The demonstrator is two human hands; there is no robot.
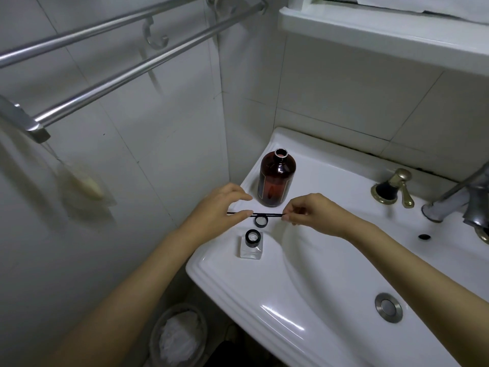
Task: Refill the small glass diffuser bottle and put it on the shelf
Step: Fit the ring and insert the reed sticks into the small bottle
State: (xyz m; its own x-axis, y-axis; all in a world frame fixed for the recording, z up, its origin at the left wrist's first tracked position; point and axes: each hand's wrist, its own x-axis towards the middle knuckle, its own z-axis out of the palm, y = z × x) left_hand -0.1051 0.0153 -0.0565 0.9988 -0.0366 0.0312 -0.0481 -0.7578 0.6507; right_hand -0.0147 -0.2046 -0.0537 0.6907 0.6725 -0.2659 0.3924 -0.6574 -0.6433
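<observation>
Scene: A person stands at a white bathroom sink (pixel 211 271), both hands working above its left rim.
Left hand: The left hand (pixel 221 207) pinches one end of a thin bundle of black reed sticks (pixel 275 214) between thumb and forefinger, the other fingers loosely spread.
Right hand: The right hand (pixel 313 213) nips the opposite end with curled fingertips, so the sticks lie level between the two hands, seemingly to keep them clear of the bottles and off the wet porcelain.
Diffuser: The small glass diffuser bottle (pixel 250 249) stands upright on the rim nearest the camera, just below the sticks, its black collar open; it looks clear, and whether it holds liquid cannot be told.
Loose cap: A black ring cap (pixel 261 221) lies on the rim between the diffuser and the amber refill bottle (pixel 276 181).
Refill: The amber bottle stands uncapped in the back corner, close at hand, apparently ready for pouring.
Writing: A dark label shows on the amber bottle's side, but no word on it can be read; no brand is legible anywhere.
Surroundings: A brass-handled tap (pixel 394 186), a steel towel rail (pixel 132 72), a white window ledge (pixel 370 35) and a lined bin (pixel 177 337) frame the work.
Stage: The bottle is not yet on any shelf.
</observation>
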